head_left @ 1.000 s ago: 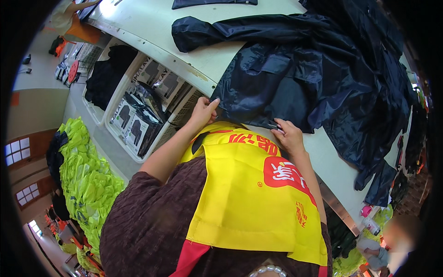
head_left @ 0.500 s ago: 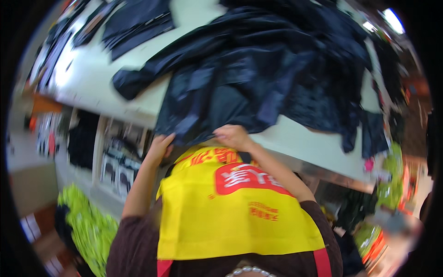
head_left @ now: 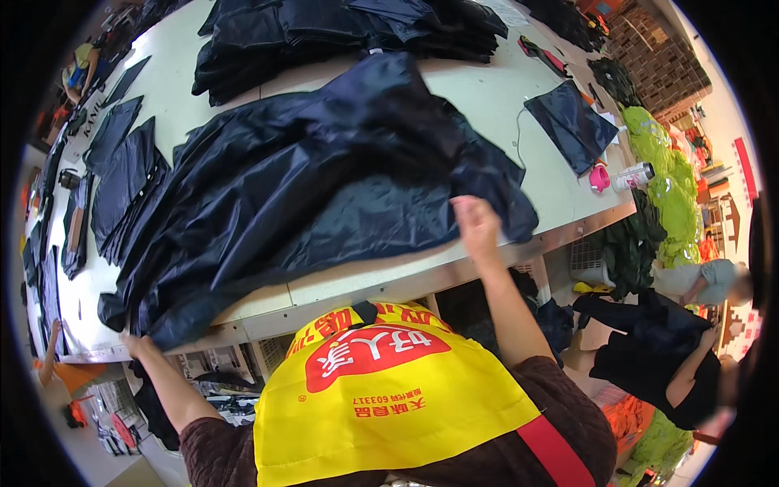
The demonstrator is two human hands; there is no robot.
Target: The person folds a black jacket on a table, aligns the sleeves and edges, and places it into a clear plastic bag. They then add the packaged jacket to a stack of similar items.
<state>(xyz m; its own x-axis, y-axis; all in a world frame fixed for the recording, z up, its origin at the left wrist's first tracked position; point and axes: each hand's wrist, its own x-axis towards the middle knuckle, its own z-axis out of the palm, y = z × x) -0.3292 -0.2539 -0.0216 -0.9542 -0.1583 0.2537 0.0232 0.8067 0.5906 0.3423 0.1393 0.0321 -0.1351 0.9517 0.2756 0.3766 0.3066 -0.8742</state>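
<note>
A dark navy jacket (head_left: 357, 219) of thin, shiny cloth is spread in loose folds along the near edge of the table. At its lower left corner, my left hand (head_left: 139, 346) is closed on the cloth, just at the table's edge. My right hand (head_left: 479, 229) is at the other end, fingers closed against the cloth near its right edge. Its grip is partly hidden by the folds.
Behind the jacket lies a pile of dark folded cloth (head_left: 341, 36) on the white table (head_left: 487, 93). Dark cut pieces (head_left: 130, 191) lie left. Right stand a pink tape dispenser (head_left: 599, 178) and a can (head_left: 633, 177). A co-worker in black (head_left: 649, 357) is at the right.
My hands have moved far apart, the left one out to the left and the right one to the right and up. The jacket now stretches between them, and the view has shifted.
</note>
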